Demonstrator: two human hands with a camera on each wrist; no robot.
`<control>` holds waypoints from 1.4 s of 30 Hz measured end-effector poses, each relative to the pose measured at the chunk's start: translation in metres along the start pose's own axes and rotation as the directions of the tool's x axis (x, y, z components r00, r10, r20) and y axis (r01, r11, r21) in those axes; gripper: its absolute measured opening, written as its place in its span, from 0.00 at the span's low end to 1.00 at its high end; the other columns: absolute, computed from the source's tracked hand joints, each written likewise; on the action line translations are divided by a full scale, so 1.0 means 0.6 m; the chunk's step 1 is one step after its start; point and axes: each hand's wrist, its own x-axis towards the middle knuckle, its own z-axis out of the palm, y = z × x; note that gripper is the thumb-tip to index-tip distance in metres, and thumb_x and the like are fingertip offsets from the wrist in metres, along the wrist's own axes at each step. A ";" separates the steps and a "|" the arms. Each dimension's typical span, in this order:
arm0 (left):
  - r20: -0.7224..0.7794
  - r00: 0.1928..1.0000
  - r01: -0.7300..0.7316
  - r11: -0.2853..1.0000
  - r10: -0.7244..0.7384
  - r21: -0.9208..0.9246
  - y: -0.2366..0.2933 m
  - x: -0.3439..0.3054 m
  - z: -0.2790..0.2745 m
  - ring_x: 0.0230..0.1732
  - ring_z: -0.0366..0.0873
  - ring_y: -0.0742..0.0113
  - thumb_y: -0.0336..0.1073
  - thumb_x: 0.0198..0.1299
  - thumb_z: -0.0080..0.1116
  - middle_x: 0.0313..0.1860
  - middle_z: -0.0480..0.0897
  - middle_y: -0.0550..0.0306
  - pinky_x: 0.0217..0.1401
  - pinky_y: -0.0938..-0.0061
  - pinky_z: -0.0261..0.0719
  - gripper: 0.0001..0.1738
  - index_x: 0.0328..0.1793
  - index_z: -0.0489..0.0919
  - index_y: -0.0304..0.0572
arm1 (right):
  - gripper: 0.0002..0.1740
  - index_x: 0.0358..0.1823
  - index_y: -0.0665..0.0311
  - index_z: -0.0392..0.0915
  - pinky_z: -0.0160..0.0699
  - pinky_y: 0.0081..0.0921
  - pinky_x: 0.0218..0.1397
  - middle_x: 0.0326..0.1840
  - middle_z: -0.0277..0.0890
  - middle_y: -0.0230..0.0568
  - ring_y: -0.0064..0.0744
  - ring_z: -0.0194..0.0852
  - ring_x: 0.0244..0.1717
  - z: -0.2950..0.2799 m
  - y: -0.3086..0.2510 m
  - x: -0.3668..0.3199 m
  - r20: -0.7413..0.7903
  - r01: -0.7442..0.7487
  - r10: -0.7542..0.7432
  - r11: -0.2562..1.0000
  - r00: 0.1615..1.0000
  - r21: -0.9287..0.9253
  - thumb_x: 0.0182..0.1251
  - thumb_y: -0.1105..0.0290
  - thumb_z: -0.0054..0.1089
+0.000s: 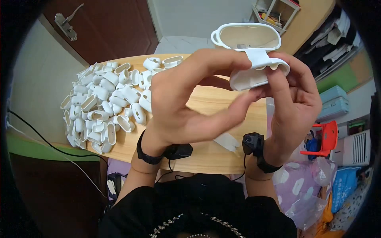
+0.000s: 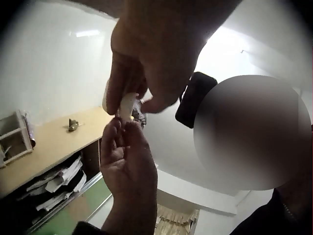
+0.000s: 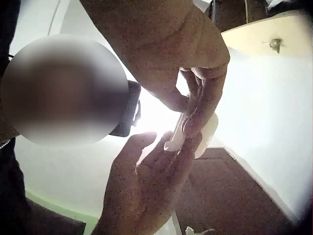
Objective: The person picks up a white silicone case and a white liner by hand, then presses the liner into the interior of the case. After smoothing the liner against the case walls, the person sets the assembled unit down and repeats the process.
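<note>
A white earbud case cover (image 1: 249,37) is held up above the table with its lid part hanging folded down from the strap and the hollow body facing up. My left hand (image 1: 186,99) holds it from the left, its index fingertip against the strap. From the right, my right hand (image 1: 293,93) pinches the lid part, thumb on its inner side. In the left wrist view, a pale edge of the cover (image 2: 128,105) shows between both hands. The right wrist view shows its rounded body (image 3: 208,134) beyond the fingers.
A large heap of similar white covers (image 1: 107,95) covers the left of the wooden table (image 1: 198,152). A thin whitish piece (image 1: 227,141) lies near the front edge. Right of the table are a red stool (image 1: 327,137) and plastic bags (image 1: 344,184). Cables run from both wrist cameras.
</note>
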 end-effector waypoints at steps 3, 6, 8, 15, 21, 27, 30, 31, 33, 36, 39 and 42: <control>-0.106 0.987 0.123 0.992 -0.120 0.022 -0.008 -0.004 0.016 0.45 0.83 0.70 0.21 0.52 0.66 0.44 0.83 0.54 0.43 0.81 0.82 0.19 0.51 0.77 0.32 | 0.12 0.51 0.74 0.76 0.78 0.15 0.28 0.35 0.81 0.42 0.22 0.78 0.26 0.012 0.010 -0.003 -0.018 0.051 -0.053 0.994 0.998 -0.096 0.67 0.78 0.55; -0.198 0.950 0.239 0.970 -0.243 -0.044 -0.014 -0.005 0.026 0.46 0.83 0.70 0.20 0.53 0.65 0.43 0.83 0.55 0.43 0.81 0.82 0.17 0.49 0.77 0.32 | 0.13 0.52 0.75 0.76 0.79 0.15 0.29 0.37 0.80 0.41 0.22 0.78 0.29 0.023 0.016 -0.009 0.010 0.063 -0.062 0.970 0.998 -0.235 0.69 0.78 0.54; -0.232 0.950 0.202 0.978 -0.210 -0.055 -0.020 -0.007 0.028 0.44 0.82 0.71 0.19 0.54 0.64 0.42 0.83 0.55 0.42 0.81 0.82 0.16 0.48 0.76 0.31 | 0.13 0.52 0.75 0.75 0.79 0.15 0.28 0.38 0.79 0.41 0.22 0.78 0.31 0.025 0.022 -0.011 0.068 0.065 -0.048 0.959 0.997 -0.275 0.69 0.77 0.53; -0.230 0.937 0.228 0.960 -0.262 -0.164 -0.005 -0.007 0.020 0.39 0.82 0.74 0.18 0.56 0.61 0.40 0.84 0.55 0.35 0.81 0.83 0.13 0.47 0.76 0.31 | 0.14 0.49 0.76 0.77 0.69 0.15 0.20 0.30 0.78 0.40 0.20 0.71 0.21 0.010 0.010 0.003 0.149 -0.120 0.135 0.988 0.980 -0.101 0.67 0.74 0.53; -0.224 0.946 0.216 0.971 -0.233 -0.100 0.003 -0.010 0.022 0.37 0.82 0.73 0.19 0.57 0.59 0.39 0.83 0.53 0.33 0.81 0.83 0.11 0.46 0.77 0.31 | 0.09 0.45 0.70 0.81 0.65 0.10 0.24 0.28 0.77 0.31 0.11 0.71 0.27 0.006 0.016 0.000 0.145 -0.083 0.091 0.995 0.985 -0.062 0.66 0.77 0.56; -0.196 0.953 0.231 0.972 -0.233 -0.036 0.020 -0.009 0.011 0.35 0.81 0.73 0.19 0.55 0.61 0.37 0.84 0.54 0.31 0.83 0.80 0.11 0.45 0.77 0.31 | 0.10 0.45 0.73 0.80 0.68 0.12 0.21 0.31 0.80 0.38 0.16 0.72 0.24 0.015 0.007 -0.001 0.100 0.078 -0.066 0.990 0.993 -0.118 0.64 0.77 0.57; -0.201 0.945 0.249 0.965 -0.260 -0.079 0.024 -0.010 0.010 0.37 0.81 0.74 0.19 0.54 0.62 0.37 0.84 0.54 0.33 0.83 0.80 0.10 0.43 0.78 0.31 | 0.09 0.44 0.73 0.81 0.70 0.12 0.23 0.31 0.80 0.38 0.17 0.73 0.24 0.004 0.009 -0.004 0.145 0.153 -0.124 0.965 0.982 -0.211 0.64 0.77 0.57; -0.206 0.944 0.245 0.966 -0.257 -0.082 0.024 -0.010 0.010 0.37 0.81 0.74 0.19 0.54 0.62 0.37 0.84 0.54 0.34 0.83 0.79 0.10 0.43 0.78 0.31 | 0.09 0.43 0.73 0.81 0.70 0.12 0.23 0.31 0.80 0.38 0.17 0.73 0.25 0.004 0.010 -0.004 0.128 0.190 -0.162 0.949 0.978 -0.252 0.64 0.77 0.57; -0.206 0.948 0.233 0.970 -0.241 -0.063 0.026 -0.011 0.010 0.37 0.81 0.74 0.19 0.55 0.62 0.37 0.84 0.55 0.36 0.83 0.79 0.09 0.42 0.78 0.31 | 0.09 0.42 0.73 0.82 0.71 0.12 0.24 0.31 0.80 0.39 0.17 0.74 0.25 0.009 0.011 -0.007 0.097 0.259 -0.241 0.907 0.966 -0.332 0.65 0.76 0.57; -0.192 0.962 0.202 0.979 -0.196 0.009 0.028 -0.012 0.009 0.38 0.81 0.74 0.19 0.55 0.62 0.37 0.84 0.55 0.38 0.83 0.79 0.08 0.42 0.78 0.30 | 0.09 0.41 0.73 0.82 0.72 0.14 0.25 0.31 0.80 0.39 0.18 0.74 0.25 0.010 0.008 -0.008 0.080 0.186 -0.170 0.938 0.982 -0.292 0.65 0.77 0.55; -0.131 0.983 0.140 0.985 -0.126 0.104 0.029 -0.011 0.006 0.38 0.81 0.73 0.19 0.54 0.63 0.38 0.84 0.53 0.40 0.82 0.79 0.08 0.41 0.79 0.30 | 0.09 0.40 0.74 0.82 0.72 0.15 0.25 0.30 0.80 0.38 0.19 0.74 0.26 0.008 -0.001 -0.004 0.086 0.017 -0.003 0.987 0.996 -0.162 0.65 0.77 0.54; 0.034 0.999 0.034 0.981 -0.042 0.190 0.034 -0.003 -0.007 0.39 0.83 0.69 0.21 0.50 0.69 0.40 0.84 0.47 0.41 0.79 0.80 0.12 0.41 0.80 0.30 | 0.13 0.48 0.75 0.78 0.71 0.16 0.25 0.30 0.79 0.39 0.18 0.73 0.26 -0.005 -0.011 0.003 0.100 0.002 0.017 0.981 0.995 -0.192 0.64 0.78 0.54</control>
